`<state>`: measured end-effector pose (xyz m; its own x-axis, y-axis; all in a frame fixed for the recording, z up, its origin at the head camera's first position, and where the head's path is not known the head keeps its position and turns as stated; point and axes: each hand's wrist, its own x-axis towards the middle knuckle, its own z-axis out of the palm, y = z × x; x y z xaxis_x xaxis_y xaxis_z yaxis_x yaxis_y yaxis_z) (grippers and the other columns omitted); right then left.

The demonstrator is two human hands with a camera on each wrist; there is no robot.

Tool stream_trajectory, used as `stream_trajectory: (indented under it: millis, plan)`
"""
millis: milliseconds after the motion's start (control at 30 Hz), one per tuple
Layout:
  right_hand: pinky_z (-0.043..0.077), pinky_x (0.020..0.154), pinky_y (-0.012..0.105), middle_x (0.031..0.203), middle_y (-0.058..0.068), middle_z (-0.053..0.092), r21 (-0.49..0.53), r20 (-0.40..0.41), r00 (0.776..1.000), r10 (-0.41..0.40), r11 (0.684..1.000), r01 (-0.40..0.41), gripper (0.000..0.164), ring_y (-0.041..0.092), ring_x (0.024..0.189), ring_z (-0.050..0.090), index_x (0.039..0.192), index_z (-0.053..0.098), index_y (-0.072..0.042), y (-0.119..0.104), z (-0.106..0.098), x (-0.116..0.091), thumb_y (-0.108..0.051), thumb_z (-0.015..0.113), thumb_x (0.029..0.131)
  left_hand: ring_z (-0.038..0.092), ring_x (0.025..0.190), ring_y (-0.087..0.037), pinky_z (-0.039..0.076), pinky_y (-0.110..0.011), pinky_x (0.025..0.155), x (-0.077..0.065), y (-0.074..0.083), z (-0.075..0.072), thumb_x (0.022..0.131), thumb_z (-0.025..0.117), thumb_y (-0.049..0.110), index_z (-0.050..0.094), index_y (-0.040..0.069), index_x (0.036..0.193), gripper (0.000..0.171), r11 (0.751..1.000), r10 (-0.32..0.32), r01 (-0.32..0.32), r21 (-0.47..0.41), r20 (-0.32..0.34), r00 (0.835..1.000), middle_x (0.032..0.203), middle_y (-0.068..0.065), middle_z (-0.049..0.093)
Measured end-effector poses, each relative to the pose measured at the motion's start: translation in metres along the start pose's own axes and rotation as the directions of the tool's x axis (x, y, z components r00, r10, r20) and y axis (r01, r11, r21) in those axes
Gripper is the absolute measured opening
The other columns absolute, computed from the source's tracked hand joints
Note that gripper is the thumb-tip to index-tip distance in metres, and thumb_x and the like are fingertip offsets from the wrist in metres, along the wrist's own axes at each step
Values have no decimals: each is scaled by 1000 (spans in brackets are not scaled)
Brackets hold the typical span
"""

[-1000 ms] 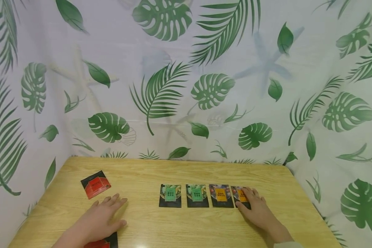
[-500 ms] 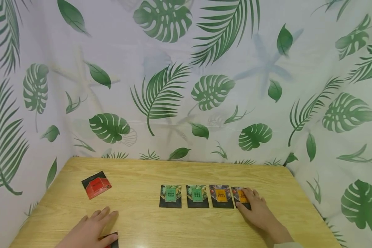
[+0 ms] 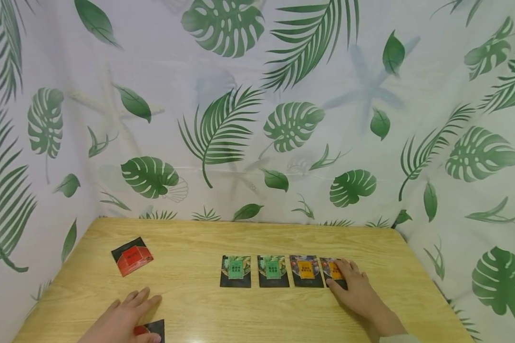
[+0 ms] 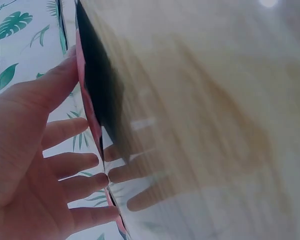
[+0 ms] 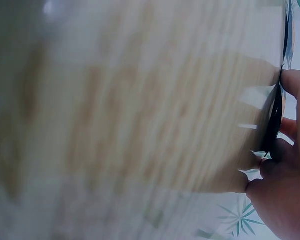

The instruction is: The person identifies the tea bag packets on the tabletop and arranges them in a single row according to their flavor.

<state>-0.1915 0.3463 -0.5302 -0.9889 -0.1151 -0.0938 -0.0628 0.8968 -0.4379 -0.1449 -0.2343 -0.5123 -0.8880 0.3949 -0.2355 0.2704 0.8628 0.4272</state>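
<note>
My left hand (image 3: pixel 126 317) lies at the lower left with its fingers spread straight on the table. Its thumb rests on a black and red flat packet (image 3: pixel 157 327), partly covered by the hand. In the left wrist view that packet (image 4: pixel 95 75) stands edge-on under the thumb, its underside mirrored in the tabletop. Further up lies another red and black packet (image 3: pixel 133 256), turned askew. My right hand (image 3: pixel 360 293) rests with relaxed fingers over an orange-labelled packet (image 3: pixel 334 270), the thumb at its near left corner. The right wrist view shows this packet (image 5: pixel 275 117) beneath the fingers.
Left of the right hand, a second orange-labelled packet (image 3: pixel 306 271) and two green-labelled packets (image 3: pixel 273 271), (image 3: pixel 235 271) lie in a row. The glossy wood-grain table (image 3: pixel 240 314) meets a leaf-printed curtain (image 3: pixel 249 143) at its back and sides.
My left hand has drawn back toward the near left, and its thumb has come down onto the near red packet, shifting lower on it. The right hand stays put on the orange-labelled packet.
</note>
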Motion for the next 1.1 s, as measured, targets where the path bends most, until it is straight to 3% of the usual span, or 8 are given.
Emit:
stream_trajectory:
  millis: [200,567,833,1100]
  plan:
    - [14,116,85,167,36,28,10,0,1000,-1,1000,1,80,63,155,14,162,35,-2,1,2,0,-56,53,107,52,135,-56,41,-85,97,3,3,-2,83,80,63,61,4,145,87,997,66,-64,39,-62,996,149,-32,56]
    - [16,116,85,166,37,29,5,14,1000,14,1000,-14,79,63,154,15,161,36,-1,-3,1,-1,-55,54,107,57,131,-51,44,-82,98,5,10,-8,85,78,62,65,7,141,79,996,49,-40,81,-109,993,146,-27,60]
    - [14,117,84,166,37,29,0,-7,1000,9,1000,-9,77,63,155,14,161,36,-2,-1,0,0,-54,54,107,62,124,-54,42,-83,99,-4,18,-3,88,79,57,66,3,137,74,997,-35,36,72,-22,999,135,-28,67]
    - [18,115,85,165,37,31,-18,-1,1000,-1,1000,1,77,64,153,17,161,37,-1,-2,-1,0,-54,54,107,61,125,-55,43,-82,100,-3,19,3,89,82,45,67,0,134,66,998,-52,51,44,26,998,135,-30,66]
